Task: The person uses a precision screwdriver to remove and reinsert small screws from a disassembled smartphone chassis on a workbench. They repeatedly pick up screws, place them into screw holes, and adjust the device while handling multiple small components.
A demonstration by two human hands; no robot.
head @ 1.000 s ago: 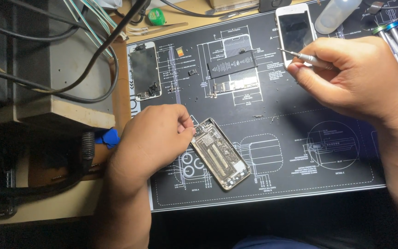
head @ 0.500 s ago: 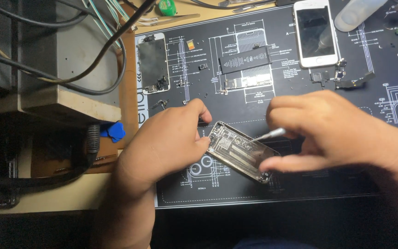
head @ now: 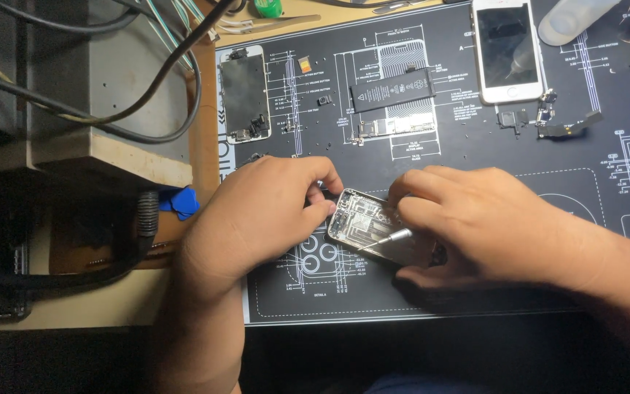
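Note:
An opened phone housing [head: 364, 222] with bare metal insides lies tilted on the black repair mat [head: 475, 146]. My left hand [head: 264, 215] grips its upper left end with thumb and fingers. My right hand [head: 475, 226] covers the housing's right half and holds a thin silver screwdriver [head: 391, 237], whose tip points into the housing's interior. The lower right part of the housing is hidden under my right hand.
On the mat lie a detached screen panel [head: 244, 95], a black battery [head: 393, 89], a white phone front [head: 508, 47] and small loose parts [head: 559, 124]. A grey box with cables [head: 74, 80] stands left. A blue pick [head: 180, 202] lies by the mat's edge.
My right hand has come from the mat's upper right down onto the housing with the screwdriver. The view has shifted slightly; my left hand stays on the housing.

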